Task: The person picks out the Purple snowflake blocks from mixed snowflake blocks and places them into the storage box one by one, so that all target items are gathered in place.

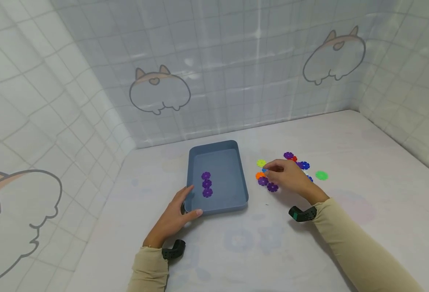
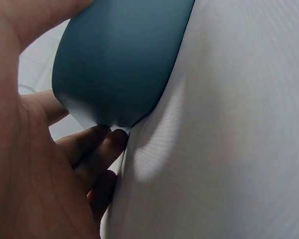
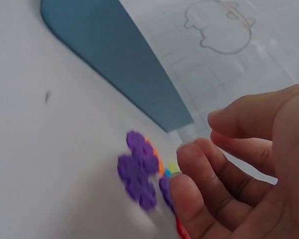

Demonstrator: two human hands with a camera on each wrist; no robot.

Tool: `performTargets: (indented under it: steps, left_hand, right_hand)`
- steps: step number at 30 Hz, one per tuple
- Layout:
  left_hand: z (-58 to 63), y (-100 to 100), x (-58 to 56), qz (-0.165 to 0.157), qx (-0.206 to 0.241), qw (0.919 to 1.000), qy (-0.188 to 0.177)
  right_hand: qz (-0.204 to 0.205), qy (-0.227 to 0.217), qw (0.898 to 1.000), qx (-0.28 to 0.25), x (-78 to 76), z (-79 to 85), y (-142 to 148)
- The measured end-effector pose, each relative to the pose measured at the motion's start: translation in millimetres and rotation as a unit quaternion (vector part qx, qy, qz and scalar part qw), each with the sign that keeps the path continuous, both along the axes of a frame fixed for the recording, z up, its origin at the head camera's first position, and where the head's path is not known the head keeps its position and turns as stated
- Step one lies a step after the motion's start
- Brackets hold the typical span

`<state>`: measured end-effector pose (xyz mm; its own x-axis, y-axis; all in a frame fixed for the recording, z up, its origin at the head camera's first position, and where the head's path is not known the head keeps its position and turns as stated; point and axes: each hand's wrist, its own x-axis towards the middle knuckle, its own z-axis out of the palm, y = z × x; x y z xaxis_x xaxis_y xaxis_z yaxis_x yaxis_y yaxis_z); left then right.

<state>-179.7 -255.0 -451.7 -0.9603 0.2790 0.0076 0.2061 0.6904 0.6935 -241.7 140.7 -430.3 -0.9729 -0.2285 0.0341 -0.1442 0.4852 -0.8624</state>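
Observation:
A blue-grey rectangular tray (image 1: 218, 162) lies on the white cloth, with a column of 3 purple flower-shaped plastic discs (image 1: 207, 183) inside it. My left hand (image 1: 174, 213) grips the tray's near left corner, thumb over the near wall and fingers along the left side. In the left wrist view, fingertips (image 2: 118, 138) meet the tray's lower edge. Over a loose group of coloured discs hovers my right hand (image 1: 287, 176), fingers bent and nothing held. A blue disc (image 1: 264, 170) shows right by its fingertips; an orange disc (image 1: 259, 175) and purple discs (image 1: 272, 187) lie just below them.
Farther right are dark blue discs (image 1: 304, 165), a red disc (image 1: 294, 159) and a green disc (image 1: 322, 175). A yellow disc (image 1: 261, 163) lies between tray and hand. Tiled-pattern cloth walls (image 1: 218, 93) with cartoon outlines enclose the back and sides.

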Motion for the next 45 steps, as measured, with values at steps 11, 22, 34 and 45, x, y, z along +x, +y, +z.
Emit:
performTargets:
  steps: [11,22,34,45]
  left_hand:
    - [-0.4,2,0.3,-0.002,-0.001,1.0000,-0.001]
    - [-1.7,1,1.9,-0.002,0.000,1.0000,0.000]
    - [-2.6,0,0.6,-0.001,-0.003,1.0000,0.004]
    - [-3.9,0,0.4,-0.002,-0.001,0.9999,0.011]
  right_hand:
    - [0.002,0.014,0.999,0.040,5.0,-8.6,28]
    - [0.037,0.034,0.996,0.074,2.2,-18.4,31]
    - [0.054,0.021,0.993,0.104,5.9,-19.3,21]
    - [0.054,0.024,0.991,0.124,6.7,-17.9,16]
